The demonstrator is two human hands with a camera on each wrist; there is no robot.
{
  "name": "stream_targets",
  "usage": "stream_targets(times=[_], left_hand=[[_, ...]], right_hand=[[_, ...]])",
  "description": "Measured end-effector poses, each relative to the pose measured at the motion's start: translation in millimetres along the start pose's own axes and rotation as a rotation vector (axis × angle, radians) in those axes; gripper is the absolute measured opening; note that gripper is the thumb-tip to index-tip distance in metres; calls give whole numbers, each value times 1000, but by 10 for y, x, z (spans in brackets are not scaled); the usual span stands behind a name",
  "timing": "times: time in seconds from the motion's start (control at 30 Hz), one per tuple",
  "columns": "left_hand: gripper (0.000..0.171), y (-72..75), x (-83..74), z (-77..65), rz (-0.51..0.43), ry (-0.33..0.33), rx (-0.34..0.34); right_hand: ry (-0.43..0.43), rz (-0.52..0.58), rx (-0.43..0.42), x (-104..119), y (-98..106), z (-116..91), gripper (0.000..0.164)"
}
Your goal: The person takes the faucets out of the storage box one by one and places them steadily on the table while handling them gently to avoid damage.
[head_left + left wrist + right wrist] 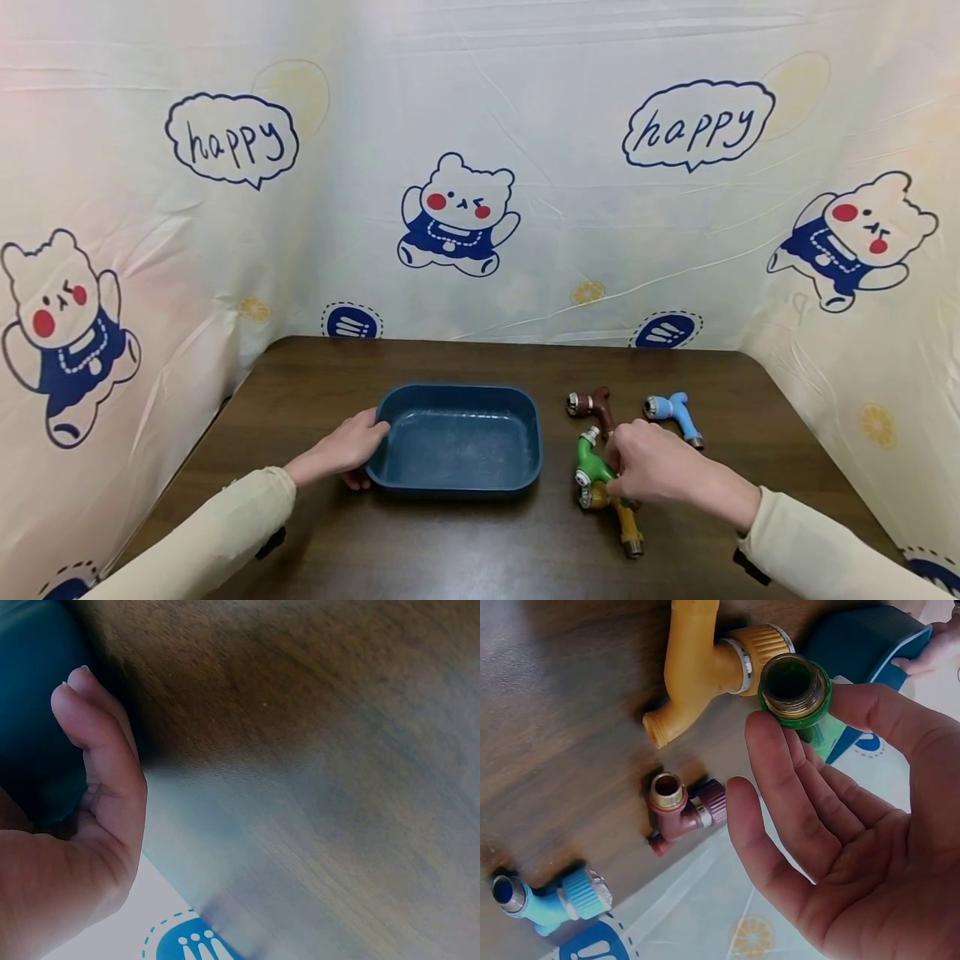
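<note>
My left hand (351, 447) grips the left side of a dark blue plastic basin (457, 454), thumb over the rim and fingers against the outer wall. The basin holds nothing. To its right, my right hand (663, 465) pinches a green faucet (591, 463) between thumb and fingers; its threaded brass end (791, 684) faces the right wrist camera. A yellow faucet (628, 527) lies just in front of the green one, partly overlapped by it in the head view. Behind the right hand lie a dark red faucet (600, 403) and a light blue faucet (681, 414).
Everything stands on a dark brown wooden table (315, 375). A pale printed cloth (555, 108) with bears and "happy" bubbles hangs behind the table and along both its sides.
</note>
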State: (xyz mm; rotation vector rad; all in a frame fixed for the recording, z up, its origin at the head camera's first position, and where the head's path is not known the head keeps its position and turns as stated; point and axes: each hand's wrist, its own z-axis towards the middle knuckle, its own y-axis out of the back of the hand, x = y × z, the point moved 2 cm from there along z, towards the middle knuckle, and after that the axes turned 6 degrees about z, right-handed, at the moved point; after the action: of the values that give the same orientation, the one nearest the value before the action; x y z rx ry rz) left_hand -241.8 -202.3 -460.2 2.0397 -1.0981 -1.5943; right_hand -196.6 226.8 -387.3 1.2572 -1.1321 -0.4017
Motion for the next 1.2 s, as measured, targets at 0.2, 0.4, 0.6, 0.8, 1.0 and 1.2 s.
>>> stream_targets(times=[0.2, 0.4, 0.6, 0.8, 1.0, 1.2], left_hand=[[41, -2, 11, -7, -2, 1, -1], [40, 0, 13, -10, -5, -8, -5], [42, -6, -4, -16, -7, -15, 1], [40, 2, -16, -16, 0, -6, -15], [38, -4, -13, -7, 4, 0, -26], [39, -9, -14, -7, 8, -6, -24]], right_hand=[[-7, -7, -6, -34, -22, -21, 27], [-7, 6, -10, -56, -37, -44, 26], [-26, 3, -17, -94, -57, -91, 30], [-27, 8, -29, -137, -80, -122, 35], [-53, 28, -28, -193, -109, -187, 26], [-50, 34, -51, -243, -125, -239, 25]])
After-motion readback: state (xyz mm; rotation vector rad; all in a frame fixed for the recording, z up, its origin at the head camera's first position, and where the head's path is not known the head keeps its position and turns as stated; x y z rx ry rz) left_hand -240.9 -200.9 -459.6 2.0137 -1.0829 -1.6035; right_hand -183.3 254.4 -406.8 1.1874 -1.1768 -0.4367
